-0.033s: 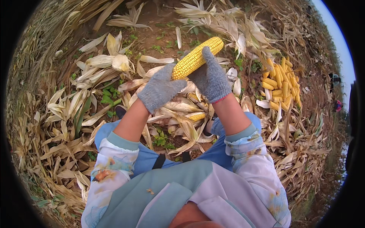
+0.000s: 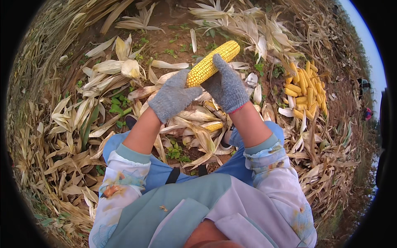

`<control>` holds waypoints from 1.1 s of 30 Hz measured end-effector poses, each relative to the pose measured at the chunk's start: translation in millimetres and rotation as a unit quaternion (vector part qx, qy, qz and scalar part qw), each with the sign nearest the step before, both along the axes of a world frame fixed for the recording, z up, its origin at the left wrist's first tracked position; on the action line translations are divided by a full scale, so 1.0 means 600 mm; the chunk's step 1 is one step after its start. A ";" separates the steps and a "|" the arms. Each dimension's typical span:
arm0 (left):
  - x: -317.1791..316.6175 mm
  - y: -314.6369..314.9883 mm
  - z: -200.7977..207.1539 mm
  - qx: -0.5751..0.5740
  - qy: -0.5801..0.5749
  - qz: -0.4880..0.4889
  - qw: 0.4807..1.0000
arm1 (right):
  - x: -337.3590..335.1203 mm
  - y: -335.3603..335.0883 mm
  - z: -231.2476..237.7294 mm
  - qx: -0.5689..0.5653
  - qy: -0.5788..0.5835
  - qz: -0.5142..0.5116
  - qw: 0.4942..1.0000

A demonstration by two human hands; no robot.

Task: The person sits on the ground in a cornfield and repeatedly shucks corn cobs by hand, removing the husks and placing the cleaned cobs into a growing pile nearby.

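Both hands on one husked corn cob (image 2: 213, 63), held in the air above the husk litter, tilted so its tip points up and away to the person's right. Left hand (image 2: 173, 97) in a grey knit glove takes the butt end, fingers curled around from below; right hand (image 2: 226, 87), same glove, wraps the middle of the cob from the far side, fingers (image 2: 219, 66) clenched over the kernels. The tip half of the cob is bare and free. Handling judgement: cob is stiff, won't flex, moderate weight for its size, fine for one hand. Kernel rows give a bumpy, grippy face and knit gloves add friction, so slip risk looks low; kernels look dry and hard, so a firm squeeze should not crush them, though twisting hard could shell some loose. Best hold is around the thick butt half, fingers across the rows rather than along them. Relative to the cob: a pile of husked cobs (image 2: 304, 89) lies on the ground to its right, well apart; dry pale husks (image 2: 120, 66) are scattered to its left and below it; another cob still part-wrapped in husk (image 2: 213, 125) lies on the ground below it, between the person's forearms. Bare soil with small green weeds (image 2: 175, 151) shows through near the knees.
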State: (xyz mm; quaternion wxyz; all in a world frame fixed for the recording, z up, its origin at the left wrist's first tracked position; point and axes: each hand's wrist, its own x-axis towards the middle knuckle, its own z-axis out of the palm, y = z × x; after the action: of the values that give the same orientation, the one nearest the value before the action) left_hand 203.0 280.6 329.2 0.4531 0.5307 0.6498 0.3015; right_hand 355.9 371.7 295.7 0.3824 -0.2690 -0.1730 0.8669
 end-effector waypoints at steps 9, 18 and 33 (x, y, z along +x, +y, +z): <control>-0.018 -0.014 -0.007 0.182 0.039 -0.132 0.974 | 0.031 0.030 -0.015 -0.143 0.019 -0.071 0.987; -0.075 -0.012 -0.001 0.215 0.144 0.060 0.964 | 0.045 0.013 -0.045 -0.237 -0.024 -0.105 0.966; -0.031 0.006 -0.023 0.088 -0.111 0.133 0.981 | 0.080 0.029 0.037 0.324 -0.313 0.031 0.892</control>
State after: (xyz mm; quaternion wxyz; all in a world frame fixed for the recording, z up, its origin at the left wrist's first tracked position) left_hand 184.1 284.4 315.6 0.4297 0.4403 0.6311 0.4724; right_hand 403.9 388.9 317.9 0.3470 -0.3825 -0.5632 0.6450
